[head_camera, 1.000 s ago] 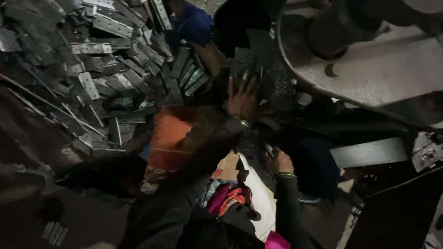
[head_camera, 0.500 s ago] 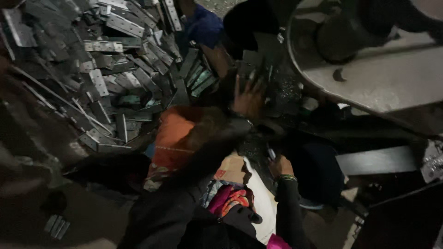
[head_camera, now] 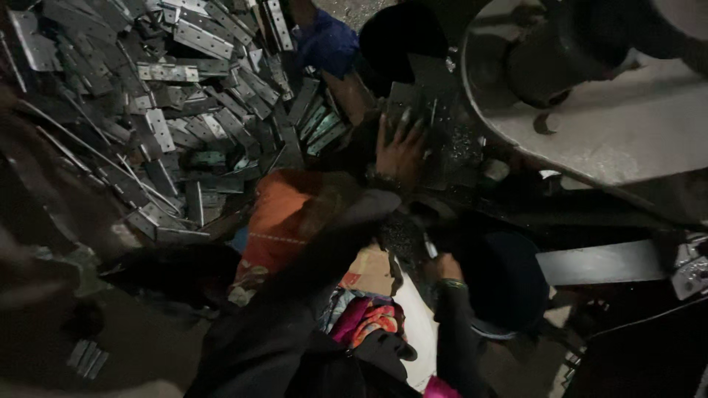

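Beside the big round grey machine housing (head_camera: 590,125), at its lower left edge, the left hand (head_camera: 400,151) lies with fingers spread flat on a dark metal plate (head_camera: 435,110) that stands against the housing's rim. Below the housing, in deep shadow, the right hand (head_camera: 445,265) rests near a dark block; whether it is open or closed around anything cannot be told. Well to the left of the housing lies a large heap of flat perforated metal strips (head_camera: 169,96), some leaning toward the plate. Between heap and housing a blue-gloved hand (head_camera: 324,44) of another person reaches in from above, just beside the plate. An orange cloth (head_camera: 280,217) lies below the left hand, and a pale flat bar (head_camera: 597,262) juts out under the housing.
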